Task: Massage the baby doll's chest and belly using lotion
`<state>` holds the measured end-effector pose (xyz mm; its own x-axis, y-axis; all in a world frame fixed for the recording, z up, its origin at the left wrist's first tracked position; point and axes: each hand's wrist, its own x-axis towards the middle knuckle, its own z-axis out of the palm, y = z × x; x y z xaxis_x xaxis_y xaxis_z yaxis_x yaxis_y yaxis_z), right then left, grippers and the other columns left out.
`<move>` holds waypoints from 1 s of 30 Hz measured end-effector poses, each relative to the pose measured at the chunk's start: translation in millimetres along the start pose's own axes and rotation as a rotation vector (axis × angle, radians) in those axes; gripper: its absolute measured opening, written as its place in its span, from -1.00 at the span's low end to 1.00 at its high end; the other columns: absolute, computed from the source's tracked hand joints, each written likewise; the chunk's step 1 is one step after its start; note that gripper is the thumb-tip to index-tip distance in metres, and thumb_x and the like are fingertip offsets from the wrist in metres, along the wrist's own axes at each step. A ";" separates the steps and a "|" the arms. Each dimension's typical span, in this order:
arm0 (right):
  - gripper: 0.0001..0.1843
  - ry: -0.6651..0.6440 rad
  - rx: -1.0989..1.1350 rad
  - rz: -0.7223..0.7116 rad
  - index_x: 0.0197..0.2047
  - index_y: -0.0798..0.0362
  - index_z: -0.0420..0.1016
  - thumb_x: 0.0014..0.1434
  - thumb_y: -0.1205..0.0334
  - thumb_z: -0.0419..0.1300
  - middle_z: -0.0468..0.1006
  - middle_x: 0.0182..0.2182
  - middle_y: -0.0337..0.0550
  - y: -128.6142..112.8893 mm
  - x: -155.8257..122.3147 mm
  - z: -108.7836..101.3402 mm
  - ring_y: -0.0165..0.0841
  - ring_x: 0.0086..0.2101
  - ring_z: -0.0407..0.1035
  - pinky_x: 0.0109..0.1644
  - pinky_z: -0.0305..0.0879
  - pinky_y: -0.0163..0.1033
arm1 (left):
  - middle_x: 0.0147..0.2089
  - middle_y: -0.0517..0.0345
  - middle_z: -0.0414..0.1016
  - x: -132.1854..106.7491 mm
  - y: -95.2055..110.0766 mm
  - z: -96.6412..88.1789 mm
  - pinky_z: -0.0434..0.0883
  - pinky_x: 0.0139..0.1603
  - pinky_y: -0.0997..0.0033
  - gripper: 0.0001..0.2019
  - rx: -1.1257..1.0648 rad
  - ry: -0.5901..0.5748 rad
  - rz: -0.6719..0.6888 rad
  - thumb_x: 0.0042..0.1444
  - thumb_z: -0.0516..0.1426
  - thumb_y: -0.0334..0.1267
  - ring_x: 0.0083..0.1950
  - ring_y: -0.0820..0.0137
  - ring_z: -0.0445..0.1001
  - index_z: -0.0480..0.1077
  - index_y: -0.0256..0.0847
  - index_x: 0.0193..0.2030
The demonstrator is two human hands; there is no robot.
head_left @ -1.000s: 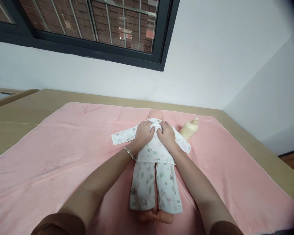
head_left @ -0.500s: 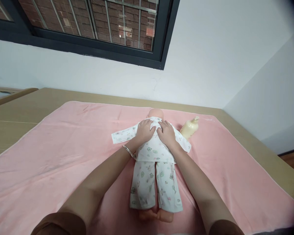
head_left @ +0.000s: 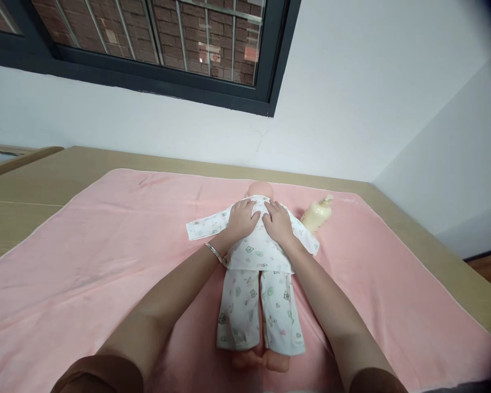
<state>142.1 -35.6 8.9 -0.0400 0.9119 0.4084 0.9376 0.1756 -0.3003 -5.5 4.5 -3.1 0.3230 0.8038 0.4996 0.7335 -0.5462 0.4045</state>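
Observation:
A baby doll point(head_left: 261, 190) lies on its back in the middle of a pink blanket point(head_left: 106, 245), head toward the wall, bare feet toward me. It wears a white printed top point(head_left: 257, 248) and matching trousers point(head_left: 257, 311). My left hand point(head_left: 242, 218) rests flat on the doll's upper chest, fingers spread over the top. My right hand point(head_left: 276, 222) lies beside it on the other side of the chest, fingers also stretched out, thumbs nearly touching. A metal bangle point(head_left: 213, 252) circles my left wrist.
A cream pump bottle point(head_left: 317, 214) lies on the blanket just right of the doll's shoulder. The blanket covers a tan wooden surface point(head_left: 33, 185) set against a white wall, under a dark-framed window point(head_left: 155, 49). A wall corner stands at the right.
Both hands have flattened and shifted very slightly on the doll's chest; the fingers that were bunching the collar a second ago now lie spread. The doll and bottle stay put.

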 end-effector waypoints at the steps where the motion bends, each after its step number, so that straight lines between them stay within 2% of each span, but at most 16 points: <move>1: -0.46 0.001 0.001 0.001 0.29 0.14 0.30 0.27 0.26 -0.07 0.25 0.31 0.06 0.0 -0.1 0.2 -0.06 0.30 0.09 0.35 0.00 0.09 | 0.21 -0.07 0.41 0.0 0.1 0.0 0.22 0.30 0.05 -0.64 -0.002 0.001 0.000 0.24 0.02 -0.22 0.25 0.12 0.32 0.34 -0.24 0.15; 15: -0.47 0.019 -0.002 -0.020 0.28 0.12 0.31 0.27 0.25 -0.06 0.28 0.30 0.03 2.2 0.6 1.9 -0.08 0.29 0.12 0.35 0.01 0.06 | 0.19 -0.04 0.43 -0.3 -2.6 4.1 0.25 0.29 0.04 -0.64 -0.005 0.037 0.009 0.25 0.03 -0.20 0.22 0.13 0.36 0.35 -0.18 0.15; 22: -0.45 0.005 -0.009 -0.005 0.30 0.14 0.29 0.27 0.24 -0.07 0.27 0.30 0.05 1.3 0.5 1.2 -0.06 0.29 0.12 0.35 0.01 0.06 | 0.23 -0.09 0.40 -0.7 -3.3 4.9 0.24 0.28 0.02 -0.58 0.008 0.028 0.012 0.24 0.02 -0.21 0.24 0.09 0.34 0.29 -0.25 0.21; 30: -0.42 -0.002 -0.019 -0.019 0.33 0.16 0.24 0.27 0.24 -0.08 0.26 0.31 0.07 3.8 2.3 3.2 -0.07 0.29 0.12 0.35 0.02 0.07 | 0.20 -0.01 0.43 -0.1 -2.5 4.1 0.25 0.29 0.03 -0.63 -0.007 0.030 0.005 0.24 0.03 -0.22 0.23 0.12 0.35 0.36 -0.16 0.16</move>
<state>144.5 -31.7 5.9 -0.0588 0.9093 0.4120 0.9431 0.1858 -0.2756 -4.9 6.8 -7.3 0.3088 0.7938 0.5240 0.7278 -0.5519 0.4071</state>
